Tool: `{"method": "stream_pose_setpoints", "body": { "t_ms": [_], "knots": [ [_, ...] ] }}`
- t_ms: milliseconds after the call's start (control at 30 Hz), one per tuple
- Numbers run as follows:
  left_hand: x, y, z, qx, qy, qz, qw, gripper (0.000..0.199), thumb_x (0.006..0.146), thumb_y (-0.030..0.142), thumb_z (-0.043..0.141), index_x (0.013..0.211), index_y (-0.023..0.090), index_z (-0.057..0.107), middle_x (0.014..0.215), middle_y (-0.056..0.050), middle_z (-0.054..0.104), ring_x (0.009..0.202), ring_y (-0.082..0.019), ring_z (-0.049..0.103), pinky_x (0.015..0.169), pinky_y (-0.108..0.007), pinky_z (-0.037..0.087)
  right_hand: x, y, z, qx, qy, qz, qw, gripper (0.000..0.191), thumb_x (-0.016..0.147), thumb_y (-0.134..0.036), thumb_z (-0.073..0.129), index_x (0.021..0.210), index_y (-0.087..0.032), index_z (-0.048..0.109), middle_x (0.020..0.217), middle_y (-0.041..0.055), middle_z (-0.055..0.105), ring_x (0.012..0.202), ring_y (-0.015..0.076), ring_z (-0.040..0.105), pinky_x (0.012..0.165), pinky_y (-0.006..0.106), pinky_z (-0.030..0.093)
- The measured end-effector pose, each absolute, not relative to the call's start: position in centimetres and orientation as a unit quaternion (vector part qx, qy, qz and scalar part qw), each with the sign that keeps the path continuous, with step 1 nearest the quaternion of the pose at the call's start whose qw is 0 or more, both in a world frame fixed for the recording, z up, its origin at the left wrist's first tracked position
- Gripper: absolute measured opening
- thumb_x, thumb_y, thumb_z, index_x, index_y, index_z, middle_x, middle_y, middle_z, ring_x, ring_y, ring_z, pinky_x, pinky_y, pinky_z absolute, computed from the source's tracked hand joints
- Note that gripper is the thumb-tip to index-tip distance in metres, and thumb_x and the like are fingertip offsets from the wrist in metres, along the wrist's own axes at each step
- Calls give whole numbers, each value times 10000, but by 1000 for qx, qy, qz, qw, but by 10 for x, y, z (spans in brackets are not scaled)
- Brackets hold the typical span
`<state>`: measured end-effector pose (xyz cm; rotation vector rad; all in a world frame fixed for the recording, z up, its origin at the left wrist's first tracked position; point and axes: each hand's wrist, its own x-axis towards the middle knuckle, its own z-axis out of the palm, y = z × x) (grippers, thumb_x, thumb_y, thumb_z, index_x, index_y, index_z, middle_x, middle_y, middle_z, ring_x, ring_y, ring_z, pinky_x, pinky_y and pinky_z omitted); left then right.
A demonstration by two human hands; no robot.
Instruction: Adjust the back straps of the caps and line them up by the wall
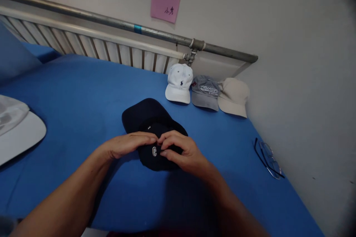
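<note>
A dark navy baseball cap (151, 111) lies on the blue-covered surface in front of me, brim pointing away to the left. On its near side is a small metal buckle (154, 151). My left hand (132, 144) comes in from the left with fingers long and close together, thumb and fingertips meeting on the cap's fabric above the buckle. The fingers of my right hand (182, 150) are bent, with thumb and fingertips closed on the cap just right of the buckle. The fingers partly cover the cap's back.
Along the back stand a white cap (179, 81), a grey cap (205, 92) and a beige cap (234, 96). Another white cap (22, 129) is cut off at the left. Glasses (269, 159) lie near the right wall. A radiator (105, 50) and metal pipe (111, 18) run behind.
</note>
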<state>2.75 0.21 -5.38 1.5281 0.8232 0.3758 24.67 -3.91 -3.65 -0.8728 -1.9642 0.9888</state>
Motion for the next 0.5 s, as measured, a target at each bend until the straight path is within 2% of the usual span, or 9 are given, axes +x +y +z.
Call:
{"method": "stream_pose_setpoints", "body": {
  "t_ms": [100,333,500],
  "knots": [
    [29,2,-55,660,377,175,626,293,831,405,517,976,241,711,1175,-20,665,1105,-204,540,980,-301,377,247,-39,-36,-335,-760,401,387,55,801,-172,664,804,-225,652,918,18,692,888,156,645,849,328,502],
    [32,-1,-48,656,387,172,625,317,856,352,455,960,231,728,1084,-9,695,1002,-198,560,934,-294,396,249,-39,-37,-343,-739,432,389,60,802,-182,660,834,-232,664,854,12,698,872,164,639,834,338,502],
    [31,1,-47,689,360,129,615,317,863,359,446,945,245,729,1115,6,697,1064,-193,560,965,-284,383,247,-40,-36,-335,-746,436,375,33,805,-204,664,823,-232,666,834,10,690,848,162,632,810,327,500]
  ]
}}
